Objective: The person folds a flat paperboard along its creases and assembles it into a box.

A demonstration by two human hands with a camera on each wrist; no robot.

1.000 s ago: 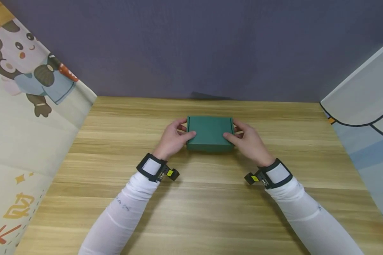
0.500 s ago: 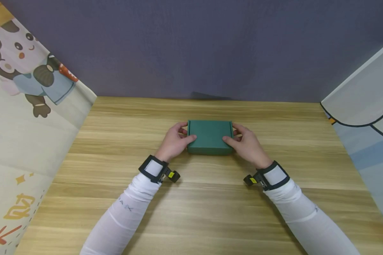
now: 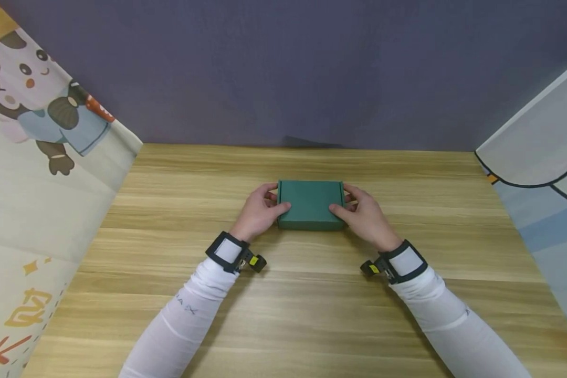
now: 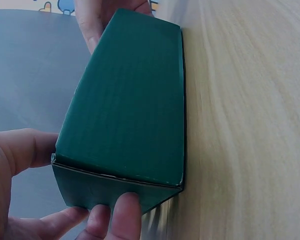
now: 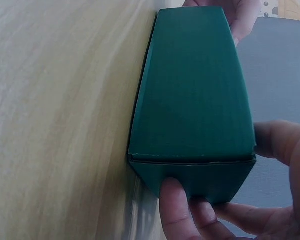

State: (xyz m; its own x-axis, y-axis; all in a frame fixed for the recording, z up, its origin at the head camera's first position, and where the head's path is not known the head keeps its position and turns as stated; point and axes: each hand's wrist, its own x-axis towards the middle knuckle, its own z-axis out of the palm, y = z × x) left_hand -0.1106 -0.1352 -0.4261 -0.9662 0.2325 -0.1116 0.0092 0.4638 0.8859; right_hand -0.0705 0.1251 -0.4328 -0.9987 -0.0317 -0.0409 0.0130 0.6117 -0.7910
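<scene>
A closed green cardboard box (image 3: 311,202) lies flat at the middle of the wooden table, its long side facing the person. My left hand (image 3: 259,211) grips its left end, thumb on the lid and fingers against the side. At the opposite end my right hand (image 3: 366,216) holds it the same way. The left wrist view shows the box (image 4: 125,95) from its front face, with fingertips (image 4: 127,212) pressed on the end panel. In the right wrist view, fingertips (image 5: 174,197) press the other end panel of the box (image 5: 195,90), whose lower edge is right at the tabletop.
The wood-grain table (image 3: 307,310) spreads around the box on all sides. Behind it rises a dark blue-grey backdrop (image 3: 307,73). Printed cartoon sheets hang at the left (image 3: 52,210) and right (image 3: 538,131). Each wrist bears a strapped camera, such as the left one (image 3: 257,262).
Both hands have brought the box a short way toward the person and down onto the table. In the last half second it has shifted only slightly. The grip looks the same throughout.
</scene>
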